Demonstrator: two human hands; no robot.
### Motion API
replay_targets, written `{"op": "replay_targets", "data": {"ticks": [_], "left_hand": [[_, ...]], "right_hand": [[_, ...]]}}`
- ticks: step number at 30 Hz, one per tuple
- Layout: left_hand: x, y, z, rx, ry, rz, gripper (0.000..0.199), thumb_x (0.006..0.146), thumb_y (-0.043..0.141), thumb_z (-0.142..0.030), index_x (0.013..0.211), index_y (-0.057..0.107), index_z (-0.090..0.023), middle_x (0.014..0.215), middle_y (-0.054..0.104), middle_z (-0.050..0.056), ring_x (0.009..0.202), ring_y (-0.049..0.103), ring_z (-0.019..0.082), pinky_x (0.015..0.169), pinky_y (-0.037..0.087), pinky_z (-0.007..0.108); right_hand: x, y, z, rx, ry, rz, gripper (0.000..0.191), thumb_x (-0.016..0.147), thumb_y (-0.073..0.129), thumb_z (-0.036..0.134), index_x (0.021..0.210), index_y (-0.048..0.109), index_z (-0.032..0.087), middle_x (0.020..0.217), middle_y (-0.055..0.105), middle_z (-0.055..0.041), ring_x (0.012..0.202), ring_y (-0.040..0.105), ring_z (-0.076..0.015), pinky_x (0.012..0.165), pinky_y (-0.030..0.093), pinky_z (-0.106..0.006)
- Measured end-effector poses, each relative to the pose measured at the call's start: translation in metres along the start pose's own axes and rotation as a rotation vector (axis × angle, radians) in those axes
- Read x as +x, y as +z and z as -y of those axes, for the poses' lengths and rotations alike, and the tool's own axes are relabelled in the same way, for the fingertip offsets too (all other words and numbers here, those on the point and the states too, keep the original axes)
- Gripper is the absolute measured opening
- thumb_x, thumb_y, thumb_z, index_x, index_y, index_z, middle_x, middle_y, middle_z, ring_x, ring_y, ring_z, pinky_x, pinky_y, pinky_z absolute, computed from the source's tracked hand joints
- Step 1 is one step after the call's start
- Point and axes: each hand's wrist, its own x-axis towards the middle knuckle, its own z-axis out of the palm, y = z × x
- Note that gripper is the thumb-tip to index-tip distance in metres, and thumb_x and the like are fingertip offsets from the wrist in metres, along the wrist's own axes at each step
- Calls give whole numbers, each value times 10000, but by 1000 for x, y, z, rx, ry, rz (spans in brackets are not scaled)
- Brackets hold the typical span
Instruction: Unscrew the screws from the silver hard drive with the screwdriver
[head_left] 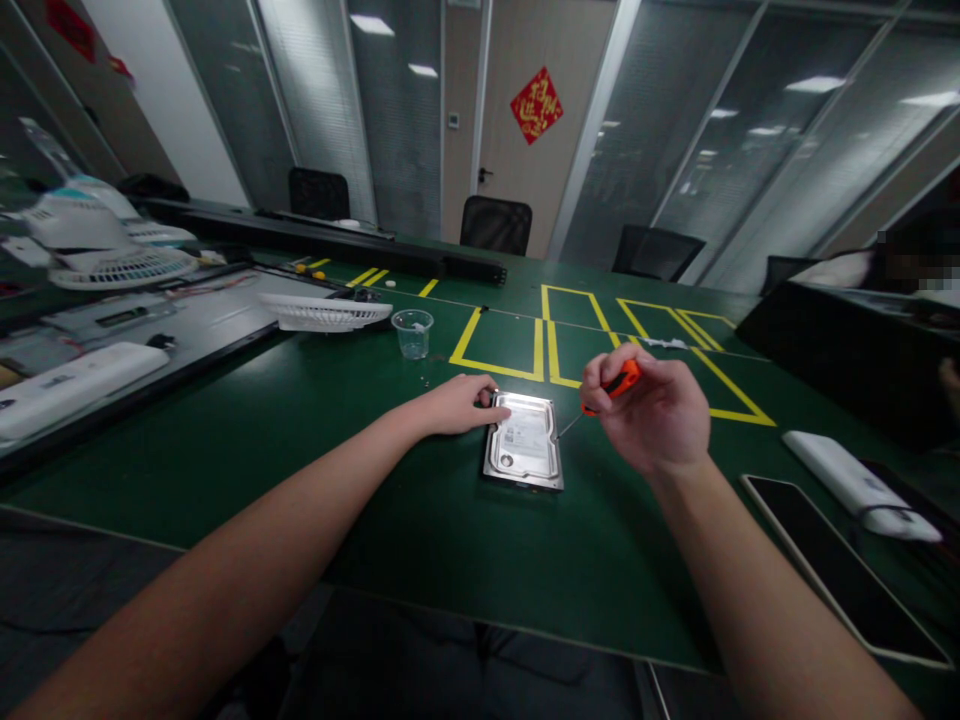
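A silver hard drive (pixel 531 440) with a white label lies flat on the green table. My left hand (pixel 461 403) grips its upper left corner, thumb on the top face and fingers at the far edge. In my right hand (pixel 654 405) is a screwdriver (pixel 621 382) with an orange and black handle, the fingers wrapped round it. Its thin shaft slants down to the left, and the tip meets the right edge of the drive. Whether the tip sits in a screw is too small to tell.
Beyond the drive stands a clear plastic cup (pixel 413 334). Yellow tape (pixel 499 368) marks rectangles on the table. A phone (pixel 840 560) and a white power strip (pixel 862 485) lie at the right. Fan parts (pixel 326 312) and a large panel (pixel 217 310) occupy the left.
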Motion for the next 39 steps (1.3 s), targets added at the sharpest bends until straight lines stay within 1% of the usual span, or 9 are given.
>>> {"op": "replay_targets", "data": {"ticks": [8,12,16,18,21,24,26,33,39], "left_hand": [[2,1,2,5,13,-5,641,861,576,-702,1232,604,-180,1023,694,77,875,620,221,723,426,313],[2,2,2,6,18,-11,614,865,580,-686,1219,607,-185,1014,696,72,876,619,220,723,420,311],[0,1,-1,11,7,-10,607,864,580,-681,1213,610,-184,1025,695,74,883,618,220,711,416,307],[0,0,-2,8,-1,-5,615,864,576,-685,1217,609,-183,1037,694,79,886,619,221,711,416,307],[0,-1,-2,4,-8,1,625,861,575,-690,1223,608,-182,1048,694,81,891,621,221,717,418,307],[0,0,-1,4,-5,-5,628,861,572,-693,1224,610,-182,1043,693,78,884,620,219,721,420,310],[1,0,0,2,-4,-8,635,858,571,-699,1226,611,-182,1045,693,79,883,620,220,721,421,313],[0,0,-1,6,-8,0,647,859,566,-705,1247,608,-189,1065,697,82,906,621,230,729,425,320],[1,2,0,26,23,-19,606,867,580,-668,1215,612,-173,1023,700,77,878,619,220,715,417,311]], "right_hand": [[0,0,-3,-3,-17,-31,120,812,609,318,753,595,214,725,613,-30,635,559,-156,600,414,-293],[0,0,-4,15,0,-37,98,820,633,294,787,569,229,763,636,-13,559,525,-127,550,370,-277],[0,-2,-4,30,-7,-24,71,848,615,291,809,613,232,778,643,-14,544,498,-109,536,339,-268],[1,-3,-5,22,-20,-23,108,860,595,293,809,660,223,763,641,-23,548,490,-107,535,336,-268],[1,-4,-6,6,-36,-25,226,880,553,316,792,723,195,739,638,-44,562,491,-112,544,344,-277],[1,-5,-5,17,-43,-15,328,902,509,366,791,751,176,743,636,-63,587,508,-126,561,359,-293],[1,-5,-5,27,-40,-8,346,905,496,376,789,752,173,757,638,-67,590,510,-130,568,363,-300],[1,-1,-3,1,-23,21,223,869,526,305,736,666,195,700,600,-41,610,527,-146,581,382,-300],[0,0,-4,-9,-53,-28,102,833,573,263,746,590,211,709,616,-26,618,565,-153,578,396,-291]]}}
